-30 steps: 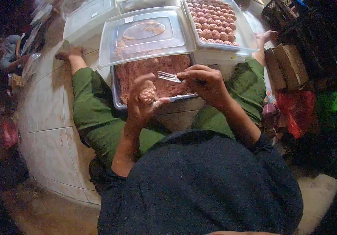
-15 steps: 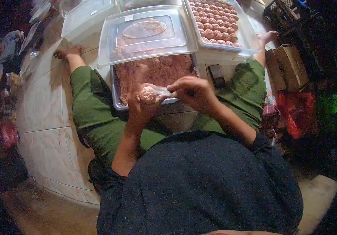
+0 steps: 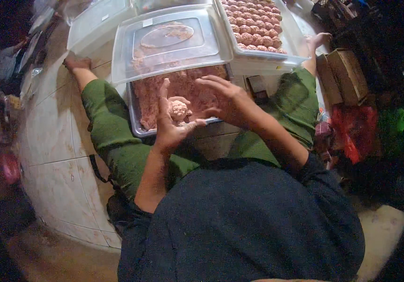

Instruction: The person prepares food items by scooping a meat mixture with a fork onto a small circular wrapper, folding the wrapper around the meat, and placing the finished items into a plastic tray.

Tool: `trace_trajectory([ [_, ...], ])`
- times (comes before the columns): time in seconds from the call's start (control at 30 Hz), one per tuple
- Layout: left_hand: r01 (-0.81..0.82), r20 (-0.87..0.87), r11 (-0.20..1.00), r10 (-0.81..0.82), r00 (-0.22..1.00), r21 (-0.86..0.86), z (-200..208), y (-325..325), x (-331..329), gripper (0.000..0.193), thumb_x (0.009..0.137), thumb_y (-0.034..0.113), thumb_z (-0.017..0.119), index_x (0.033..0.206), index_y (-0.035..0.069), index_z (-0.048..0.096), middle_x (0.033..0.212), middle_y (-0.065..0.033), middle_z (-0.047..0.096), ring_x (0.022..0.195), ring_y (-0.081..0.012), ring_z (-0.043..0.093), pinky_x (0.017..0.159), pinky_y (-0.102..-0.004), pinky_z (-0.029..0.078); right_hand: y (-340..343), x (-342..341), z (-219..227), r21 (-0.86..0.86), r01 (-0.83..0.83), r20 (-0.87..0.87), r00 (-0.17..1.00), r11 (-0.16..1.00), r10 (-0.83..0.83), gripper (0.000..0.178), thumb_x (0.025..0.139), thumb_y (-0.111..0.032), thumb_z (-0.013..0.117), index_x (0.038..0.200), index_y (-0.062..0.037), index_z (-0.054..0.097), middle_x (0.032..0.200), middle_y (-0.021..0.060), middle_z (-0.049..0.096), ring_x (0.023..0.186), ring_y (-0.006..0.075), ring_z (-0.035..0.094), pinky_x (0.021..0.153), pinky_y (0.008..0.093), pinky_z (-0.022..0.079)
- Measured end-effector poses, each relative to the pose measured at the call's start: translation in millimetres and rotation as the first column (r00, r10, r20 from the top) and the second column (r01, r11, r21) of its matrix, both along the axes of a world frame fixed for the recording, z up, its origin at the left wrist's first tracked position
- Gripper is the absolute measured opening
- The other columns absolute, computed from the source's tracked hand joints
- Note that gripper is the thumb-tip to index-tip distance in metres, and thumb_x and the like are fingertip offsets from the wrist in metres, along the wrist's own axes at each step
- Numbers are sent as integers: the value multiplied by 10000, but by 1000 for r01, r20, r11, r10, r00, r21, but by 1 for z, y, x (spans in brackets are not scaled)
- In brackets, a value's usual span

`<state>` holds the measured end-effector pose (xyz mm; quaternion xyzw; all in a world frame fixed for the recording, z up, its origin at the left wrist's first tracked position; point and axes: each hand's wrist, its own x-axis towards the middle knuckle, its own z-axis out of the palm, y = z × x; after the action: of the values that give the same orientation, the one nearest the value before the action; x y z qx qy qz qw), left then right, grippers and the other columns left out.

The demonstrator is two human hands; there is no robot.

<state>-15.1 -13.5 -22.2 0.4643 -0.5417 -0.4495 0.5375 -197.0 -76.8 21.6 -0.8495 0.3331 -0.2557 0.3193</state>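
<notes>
One pink bundle [image 3: 10,169] lies far left, too dim to make out, beside the tiled floor [image 3: 54,188]. Next comes the person's bare left foot [image 3: 77,63], at the end of a leg in green trousers [image 3: 110,120]. A clear box [image 3: 99,28] stands beyond. Between the legs sits a tub [image 3: 146,133] of reddish, crumbly mix [image 3: 148,101], its far end overlapped in this view by a clear, smeared lid [image 3: 176,55]. Above the tub's near part, the left hand [image 3: 171,127] holds a pale, lumpy ball [image 3: 179,110], fingers half curled in a cup about it, thumb reaching rightward. Just beside it, the right hand [image 3: 227,103] hangs over the mix, fingers spread wide and bent, apart from the ball, nothing visible between them. A dark flat case [image 3: 257,86] lies near that hand. Farther right, a clear tray [image 3: 296,42] carries rows of pinkish balls [image 3: 253,40]; then come a carton [image 3: 345,77], a red bag [image 3: 352,136] and a green bag [image 3: 400,120].
</notes>
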Motion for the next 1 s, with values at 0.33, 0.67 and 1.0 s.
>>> trace_trajectory([
  [0.33,217,-141,957,-192,971,193,7,-3,-22,1302,541,363,827,1371,169,-157,1395,-150,158,1164,-298,409,895,-377,425,5,-7,-23,372,-15,87,996,928,-19,637,700,-42,620,1282,-120,374,904,139,611,802,247,606,717,356,483],
  [0.67,-56,-51,996,59,997,63,-24,-20,8,845,705,121,717,1368,105,194,1341,-115,307,1140,-276,438,913,-340,396,-76,-153,-127,-19,491,-348,813,871,-466,339,650,-135,669,944,-14,549,779,183,575,749,316,581,682,380,460],
  [1.0,-85,-31,996,85,996,-7,-35,-22,13,760,711,30,688,1334,69,255,1330,-129,327,1109,-277,468,922,-346,399,-83,-162,-135,97,626,-398,737,773,-547,628,514,-208,798,1055,-31,532,954,174,594,883,337,573,775,388,470],
])
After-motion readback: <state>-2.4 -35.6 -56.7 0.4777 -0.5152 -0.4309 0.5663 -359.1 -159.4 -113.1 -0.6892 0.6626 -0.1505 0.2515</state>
